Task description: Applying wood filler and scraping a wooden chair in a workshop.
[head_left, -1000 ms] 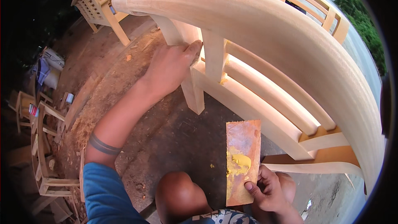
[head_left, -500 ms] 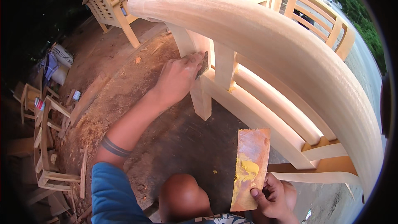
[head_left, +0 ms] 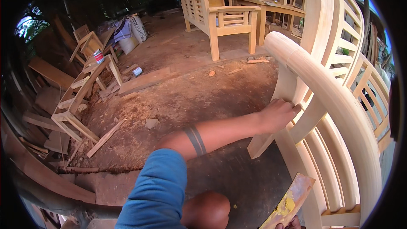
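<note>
Left hand (head_left: 277, 114) fingers curled against the chair post (head_left: 283, 85) — right hand (head_left: 288, 224) pinching a putty-smeared scraper (head_left: 288, 203).

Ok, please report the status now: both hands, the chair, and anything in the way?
Left hand pressed on the chair below the armrest. Right hand barely in view, grip on a flat stained scraper. Nothing between hands and chair.

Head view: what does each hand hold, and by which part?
Right hand grips the flat board by its lower end. Left hand presses on the chair; anything beneath it is hidden.
</note>
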`<state>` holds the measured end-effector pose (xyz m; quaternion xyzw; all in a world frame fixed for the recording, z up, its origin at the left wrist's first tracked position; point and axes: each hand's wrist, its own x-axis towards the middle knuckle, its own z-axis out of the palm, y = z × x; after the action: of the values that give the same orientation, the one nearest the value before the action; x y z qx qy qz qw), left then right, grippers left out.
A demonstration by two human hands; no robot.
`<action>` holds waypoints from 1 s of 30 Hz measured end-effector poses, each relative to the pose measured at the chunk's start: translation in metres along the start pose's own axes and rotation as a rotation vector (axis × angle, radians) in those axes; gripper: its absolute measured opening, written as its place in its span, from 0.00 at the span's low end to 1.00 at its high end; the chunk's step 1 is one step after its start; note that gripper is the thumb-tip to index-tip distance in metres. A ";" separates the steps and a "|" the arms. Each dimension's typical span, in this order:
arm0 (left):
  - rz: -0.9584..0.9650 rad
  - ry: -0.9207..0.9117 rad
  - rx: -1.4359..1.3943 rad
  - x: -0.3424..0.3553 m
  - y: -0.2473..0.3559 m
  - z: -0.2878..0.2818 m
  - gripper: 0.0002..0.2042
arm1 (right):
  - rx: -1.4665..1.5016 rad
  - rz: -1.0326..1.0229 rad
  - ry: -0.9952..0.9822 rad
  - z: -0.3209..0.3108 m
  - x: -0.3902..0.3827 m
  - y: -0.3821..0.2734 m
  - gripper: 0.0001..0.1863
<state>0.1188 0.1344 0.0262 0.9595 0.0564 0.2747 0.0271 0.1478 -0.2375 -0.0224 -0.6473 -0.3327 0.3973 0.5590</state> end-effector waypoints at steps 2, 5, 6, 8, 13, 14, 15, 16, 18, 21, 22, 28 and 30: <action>0.001 0.019 -0.029 0.003 -0.001 0.001 0.18 | -0.006 -0.019 0.005 0.001 0.003 0.000 0.10; 0.021 0.041 -0.058 0.004 -0.003 0.000 0.17 | 0.027 -0.009 0.010 0.001 0.005 -0.002 0.10; 0.039 0.044 -0.052 0.004 -0.003 -0.001 0.16 | 0.016 -0.012 -0.011 0.001 0.006 -0.004 0.10; 0.005 0.005 -0.083 0.007 -0.001 -0.001 0.16 | 0.006 -0.013 -0.034 0.000 0.006 -0.005 0.10; 0.028 0.064 -0.030 0.007 -0.004 0.000 0.18 | 0.009 0.010 0.007 0.003 0.006 -0.004 0.08; 0.021 0.000 -0.003 0.006 -0.004 0.002 0.20 | 0.009 0.008 0.004 0.003 0.006 -0.002 0.08; 0.015 -0.062 0.024 0.007 -0.004 0.002 0.21 | 0.006 -0.005 0.013 0.002 0.007 0.001 0.08; 0.014 -0.060 0.029 0.008 -0.003 0.002 0.21 | 0.003 -0.018 0.021 0.001 0.007 0.002 0.07; 0.021 -0.002 -0.018 0.008 -0.003 0.003 0.22 | 0.002 -0.009 0.018 0.002 0.007 0.002 0.07; 0.028 -0.059 0.048 0.008 -0.004 0.004 0.24 | -0.017 0.026 0.021 0.002 0.007 -0.001 0.07; 0.026 -0.058 0.051 0.007 -0.004 0.005 0.24 | -0.036 0.053 0.029 0.002 0.007 -0.001 0.07; 0.049 -0.059 0.037 0.006 -0.005 0.009 0.25 | -0.031 0.014 0.031 0.005 0.009 -0.001 0.07; 0.043 -0.064 0.054 0.006 -0.004 0.008 0.25 | -0.041 0.023 0.028 0.005 0.009 -0.003 0.07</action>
<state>0.1275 0.1393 0.0216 0.9691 0.0420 0.2429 -0.0029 0.1477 -0.2271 -0.0206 -0.6678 -0.3255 0.3879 0.5455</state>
